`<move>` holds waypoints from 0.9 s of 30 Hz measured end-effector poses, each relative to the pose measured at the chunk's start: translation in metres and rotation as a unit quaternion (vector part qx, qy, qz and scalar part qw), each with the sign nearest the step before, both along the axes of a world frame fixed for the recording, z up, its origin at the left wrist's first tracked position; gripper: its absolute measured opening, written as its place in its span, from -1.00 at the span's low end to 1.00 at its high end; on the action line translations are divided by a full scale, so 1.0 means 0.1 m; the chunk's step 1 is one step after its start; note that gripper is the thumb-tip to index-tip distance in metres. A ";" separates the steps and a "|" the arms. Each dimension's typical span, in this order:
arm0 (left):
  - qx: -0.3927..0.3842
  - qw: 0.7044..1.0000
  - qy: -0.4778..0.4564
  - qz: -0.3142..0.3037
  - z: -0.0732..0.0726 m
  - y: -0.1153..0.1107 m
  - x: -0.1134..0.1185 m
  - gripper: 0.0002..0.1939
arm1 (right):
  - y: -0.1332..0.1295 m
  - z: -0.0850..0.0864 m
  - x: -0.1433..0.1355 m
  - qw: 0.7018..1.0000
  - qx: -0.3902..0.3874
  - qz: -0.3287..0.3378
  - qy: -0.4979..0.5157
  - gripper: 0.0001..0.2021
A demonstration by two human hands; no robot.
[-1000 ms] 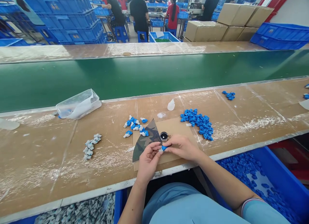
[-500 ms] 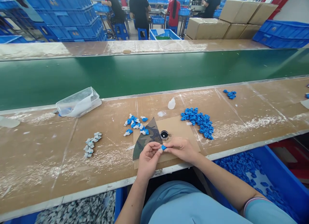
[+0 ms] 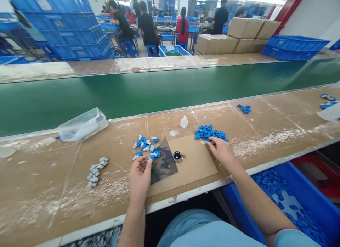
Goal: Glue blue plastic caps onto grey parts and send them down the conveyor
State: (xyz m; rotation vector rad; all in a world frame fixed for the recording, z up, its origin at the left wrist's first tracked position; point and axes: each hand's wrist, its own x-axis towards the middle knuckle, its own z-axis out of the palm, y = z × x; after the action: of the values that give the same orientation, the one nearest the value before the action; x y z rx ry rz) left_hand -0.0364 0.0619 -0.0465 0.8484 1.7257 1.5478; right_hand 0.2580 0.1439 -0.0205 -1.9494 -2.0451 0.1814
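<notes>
My left hand (image 3: 140, 173) pinches a small blue and white piece (image 3: 152, 157) at the near edge of a loose group of blue and white pieces (image 3: 143, 143). My right hand (image 3: 221, 150) has its fingertips at the lower edge of a pile of blue pieces (image 3: 208, 132); what they hold, if anything, is hidden. Between the hands lie a camouflage-patterned sheet (image 3: 166, 162) and a cardboard sheet (image 3: 196, 162), with a small round container of dark content (image 3: 177, 156) on them. A cluster of grey-white pieces (image 3: 94, 172) sits to the left.
A clear plastic box (image 3: 83, 125) stands at the left by the green belt (image 3: 159, 85). A small white bottle (image 3: 183, 121) is behind the cardboard. A blue bin (image 3: 313, 194) of blue pieces is below right. Several people sit or stand beyond the belt.
My hands have moved apart from their shared hold on a blue piece: the left toward the blue and white group, the right to the blue pile. The view has tilted up.
</notes>
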 end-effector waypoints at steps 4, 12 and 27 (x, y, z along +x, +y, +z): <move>0.009 0.995 0.091 0.028 -0.05 0.05 -0.14 -0.62 | 0.01 0.02 -0.07 0.998 -0.031 -0.014 -0.058 -0.81; -0.117 0.913 0.390 0.014 -0.04 0.03 -0.08 -0.20 | 0.06 0.02 -0.17 0.995 -0.041 -0.025 -0.087 -0.86; -0.296 0.846 0.441 -0.049 0.22 0.39 0.15 0.02 | -0.62 -0.12 -0.72 0.830 -0.044 0.518 0.202 -0.82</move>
State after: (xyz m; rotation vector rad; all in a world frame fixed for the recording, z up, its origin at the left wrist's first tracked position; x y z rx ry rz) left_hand -0.0216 0.1009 -0.0248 1.3774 2.5316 0.4299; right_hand 0.1856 0.0819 -0.0324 -0.5259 -2.5322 0.8397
